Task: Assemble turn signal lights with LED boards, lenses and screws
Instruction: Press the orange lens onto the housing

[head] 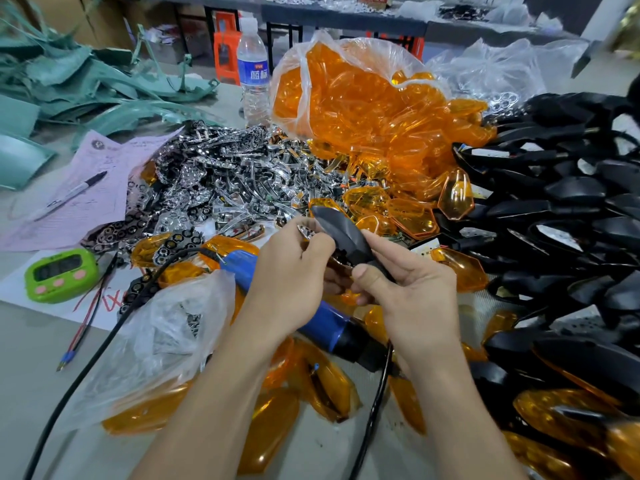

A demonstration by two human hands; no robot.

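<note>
Your right hand (408, 289) is gripping a black housing (343, 233); your left hand (294, 271) is pinching a silvery part (306, 232) at the housing's 9 o'clock. Orange lenses bag (346, 91) is sitting at 12 o'clock.

The left hand (294, 268) hides most of the small silvery piece (306, 232) it pinches, and the right hand (412, 292) covers the lower end of the black housing (341, 237). The blue tool (322, 323) passes out of sight under both wrists. Writing on the pink paper (104, 188) is too small to read.
</note>
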